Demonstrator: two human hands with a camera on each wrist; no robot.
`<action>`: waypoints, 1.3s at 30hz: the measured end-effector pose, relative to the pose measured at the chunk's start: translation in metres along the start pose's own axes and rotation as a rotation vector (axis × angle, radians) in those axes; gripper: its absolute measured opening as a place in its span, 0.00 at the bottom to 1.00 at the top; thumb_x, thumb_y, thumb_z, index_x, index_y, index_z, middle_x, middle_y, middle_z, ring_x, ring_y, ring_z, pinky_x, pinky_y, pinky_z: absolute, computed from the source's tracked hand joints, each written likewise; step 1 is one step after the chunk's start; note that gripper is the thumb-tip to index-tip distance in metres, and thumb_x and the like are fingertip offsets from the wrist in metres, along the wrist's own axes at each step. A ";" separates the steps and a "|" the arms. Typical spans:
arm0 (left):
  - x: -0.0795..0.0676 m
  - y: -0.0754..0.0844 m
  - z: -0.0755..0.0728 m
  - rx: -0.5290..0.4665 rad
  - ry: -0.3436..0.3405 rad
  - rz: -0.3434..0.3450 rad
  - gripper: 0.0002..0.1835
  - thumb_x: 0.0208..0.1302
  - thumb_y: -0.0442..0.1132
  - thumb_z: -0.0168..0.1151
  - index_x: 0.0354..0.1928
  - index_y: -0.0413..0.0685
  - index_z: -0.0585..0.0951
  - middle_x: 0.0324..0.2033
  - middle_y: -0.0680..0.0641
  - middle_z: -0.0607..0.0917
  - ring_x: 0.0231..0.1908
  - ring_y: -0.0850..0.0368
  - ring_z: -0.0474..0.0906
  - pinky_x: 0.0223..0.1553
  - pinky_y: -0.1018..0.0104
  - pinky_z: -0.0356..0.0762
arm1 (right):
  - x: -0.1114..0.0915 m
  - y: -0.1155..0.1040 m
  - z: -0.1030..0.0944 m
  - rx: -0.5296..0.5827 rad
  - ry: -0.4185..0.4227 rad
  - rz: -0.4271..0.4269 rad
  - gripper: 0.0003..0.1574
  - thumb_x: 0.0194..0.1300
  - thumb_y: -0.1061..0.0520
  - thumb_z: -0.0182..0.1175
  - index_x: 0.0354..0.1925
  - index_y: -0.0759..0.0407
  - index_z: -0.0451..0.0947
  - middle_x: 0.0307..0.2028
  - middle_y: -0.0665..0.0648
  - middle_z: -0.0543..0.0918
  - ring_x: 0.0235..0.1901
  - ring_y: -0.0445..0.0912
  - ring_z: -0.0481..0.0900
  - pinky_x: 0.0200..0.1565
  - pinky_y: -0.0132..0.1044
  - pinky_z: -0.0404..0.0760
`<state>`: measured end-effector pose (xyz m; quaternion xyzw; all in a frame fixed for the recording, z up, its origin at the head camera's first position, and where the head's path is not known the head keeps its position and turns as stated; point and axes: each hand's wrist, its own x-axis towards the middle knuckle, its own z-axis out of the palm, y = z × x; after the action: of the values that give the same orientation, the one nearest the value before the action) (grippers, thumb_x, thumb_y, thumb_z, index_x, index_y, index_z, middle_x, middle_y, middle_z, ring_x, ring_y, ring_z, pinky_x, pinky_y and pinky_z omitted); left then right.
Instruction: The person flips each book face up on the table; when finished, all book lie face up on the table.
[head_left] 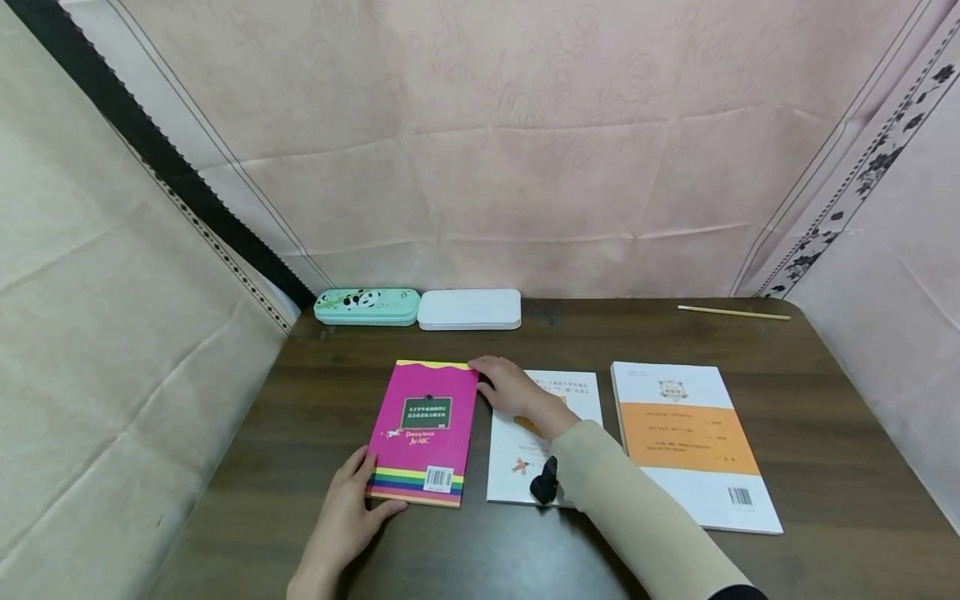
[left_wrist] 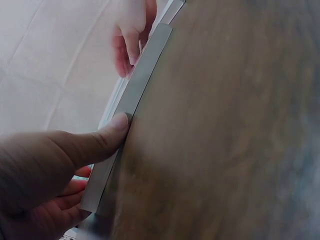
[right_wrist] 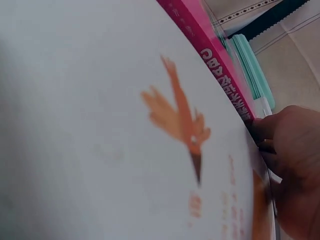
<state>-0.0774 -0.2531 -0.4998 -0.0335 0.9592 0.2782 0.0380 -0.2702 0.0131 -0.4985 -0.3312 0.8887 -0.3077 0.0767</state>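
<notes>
A pink book [head_left: 423, 386] with a rainbow stripe and barcode lies on the table. My left hand [head_left: 345, 514] grips its near left corner, fingers along the left side. In the left wrist view, the thumb [left_wrist: 107, 136] presses the book's near edge [left_wrist: 142, 75]. At the far right corner, my right hand [head_left: 521, 395] holds the same book by thumb and fingers; the right wrist view shows this hand [right_wrist: 297, 155] at the end of the pink spine [right_wrist: 215, 62]. A white book [head_left: 513, 479] with an orange bird lies beneath my right wrist, partly hidden by it.
To the right lies a larger white book [head_left: 686, 383] with an orange band. A mint pencil case [head_left: 367, 312] and a white case [head_left: 470, 310] stand side by side at the table's back edge. A thin stick [head_left: 735, 312] lies at the back right. Cloth [head_left: 525, 167] hangs behind.
</notes>
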 end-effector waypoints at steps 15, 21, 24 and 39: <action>-0.002 -0.006 -0.002 -0.041 -0.020 0.083 0.47 0.60 0.44 0.75 0.75 0.33 0.61 0.74 0.30 0.59 0.71 0.32 0.59 0.65 0.39 0.67 | -0.004 0.005 -0.019 0.124 0.111 -0.037 0.31 0.65 0.53 0.70 0.64 0.56 0.77 0.61 0.52 0.78 0.55 0.46 0.75 0.59 0.39 0.79; -0.005 -0.007 -0.001 -0.036 0.087 0.172 0.33 0.65 0.29 0.68 0.71 0.33 0.69 0.70 0.31 0.69 0.67 0.34 0.68 0.62 0.41 0.72 | -0.005 0.003 -0.024 0.254 0.129 -0.076 0.26 0.69 0.56 0.66 0.62 0.54 0.71 0.53 0.52 0.80 0.46 0.49 0.78 0.48 0.39 0.83; -0.007 -0.007 0.000 -0.044 0.140 0.191 0.30 0.65 0.25 0.65 0.69 0.34 0.72 0.67 0.32 0.73 0.64 0.34 0.72 0.59 0.40 0.74 | -0.005 -0.001 -0.025 0.303 0.128 -0.130 0.26 0.71 0.56 0.63 0.62 0.55 0.66 0.56 0.53 0.80 0.40 0.49 0.78 0.42 0.35 0.81; -0.013 0.000 0.000 -0.160 0.287 0.183 0.23 0.66 0.20 0.60 0.62 0.38 0.79 0.48 0.39 0.88 0.46 0.46 0.86 0.43 0.53 0.86 | -0.005 -0.024 -0.045 0.394 0.242 -0.197 0.23 0.69 0.69 0.62 0.59 0.60 0.71 0.51 0.61 0.85 0.47 0.49 0.86 0.47 0.37 0.85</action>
<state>-0.0644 -0.2525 -0.4985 0.0119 0.9286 0.3483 -0.1275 -0.2687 0.0246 -0.4486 -0.3555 0.7778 -0.5184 0.0023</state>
